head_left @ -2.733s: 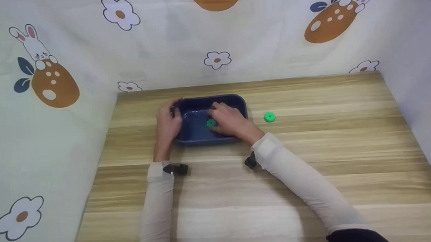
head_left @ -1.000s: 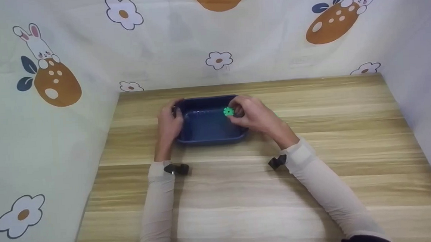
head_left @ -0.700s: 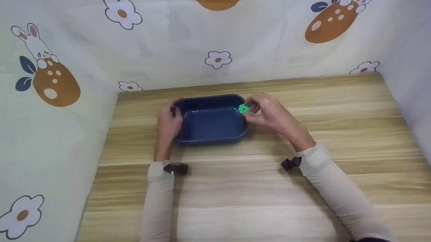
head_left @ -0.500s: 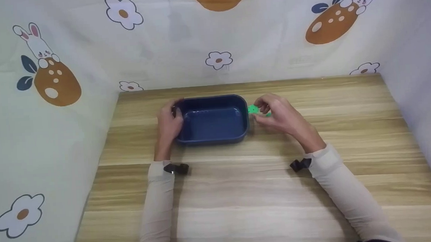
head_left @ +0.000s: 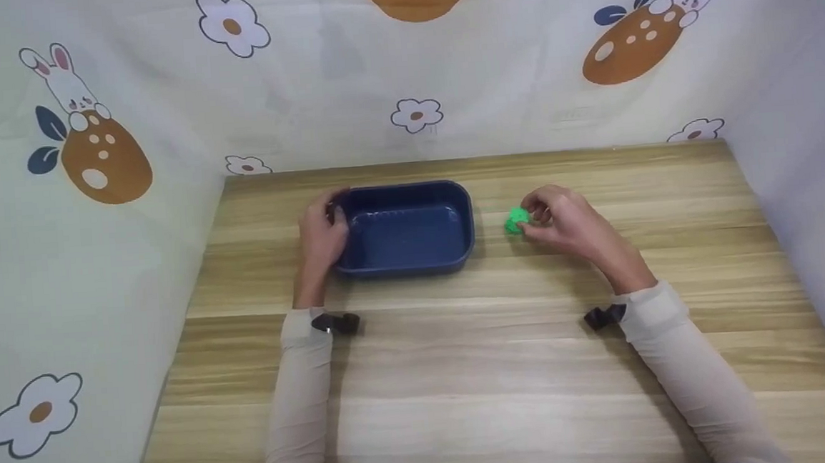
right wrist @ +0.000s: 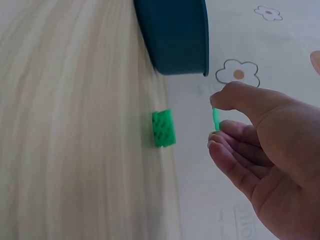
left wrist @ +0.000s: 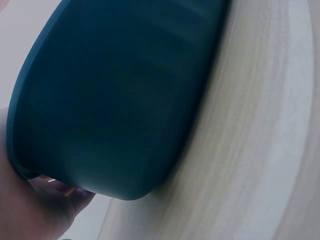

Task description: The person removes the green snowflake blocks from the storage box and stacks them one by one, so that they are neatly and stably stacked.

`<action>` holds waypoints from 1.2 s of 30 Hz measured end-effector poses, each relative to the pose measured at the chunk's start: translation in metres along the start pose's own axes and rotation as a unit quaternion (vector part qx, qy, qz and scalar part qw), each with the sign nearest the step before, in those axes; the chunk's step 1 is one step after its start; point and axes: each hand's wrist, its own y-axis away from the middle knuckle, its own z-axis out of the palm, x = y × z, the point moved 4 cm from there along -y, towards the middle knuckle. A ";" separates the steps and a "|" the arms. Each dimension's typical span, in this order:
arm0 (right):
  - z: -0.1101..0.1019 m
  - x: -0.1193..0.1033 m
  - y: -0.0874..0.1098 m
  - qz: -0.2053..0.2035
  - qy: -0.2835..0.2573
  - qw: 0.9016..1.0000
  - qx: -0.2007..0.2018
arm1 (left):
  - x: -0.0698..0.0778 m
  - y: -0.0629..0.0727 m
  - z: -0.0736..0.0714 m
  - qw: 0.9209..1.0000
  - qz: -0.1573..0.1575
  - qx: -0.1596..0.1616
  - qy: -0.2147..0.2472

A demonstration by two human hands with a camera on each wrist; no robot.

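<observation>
My left hand (head_left: pixel 322 237) grips the left end of a dark blue rectangular tub (head_left: pixel 408 269), thumb inside the rim; the left wrist view has the tub's outer wall (left wrist: pixel 110 100) close up. To the right of the tub, my right hand (head_left: pixel 573 225) pinches a thin green notched disc (head_left: pixel 520 214) between thumb and fingers. The right wrist view has this disc (right wrist: pixel 216 119) edge-on, apart from a short stack of green discs (right wrist: pixel 164 128) standing on the table. From the head, the held disc overlaps the stack and partly hides it. No disc shows inside the tub.
The wood-grain table (head_left: pixel 450 372) carries the tub and the stack. A pale cloth wall (head_left: pixel 519 96) printed with flowers and rabbits rises behind the table's back edge, and more cloth stands at both sides. A small black camera is strapped to each wrist.
My right hand has lifted the green disc out of the tub and carried it right, over the rim, to the stack. My left hand has stayed on the tub's left end.
</observation>
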 end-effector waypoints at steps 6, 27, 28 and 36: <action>0.002 0.009 0.003 0.031 0.024 0.999 -0.027 | -0.001 0.000 0.000 1.000 -0.001 0.000 0.003; 0.011 0.014 0.000 0.020 0.094 0.995 -0.039 | 0.000 0.000 -0.001 1.000 -0.003 -0.006 -0.001; 0.011 0.014 0.000 0.020 0.096 0.994 -0.041 | 0.000 0.000 -0.001 1.000 -0.002 -0.006 -0.001; 0.012 0.014 0.001 0.016 0.105 0.993 -0.042 | -0.001 0.001 0.000 1.000 0.003 -0.004 0.007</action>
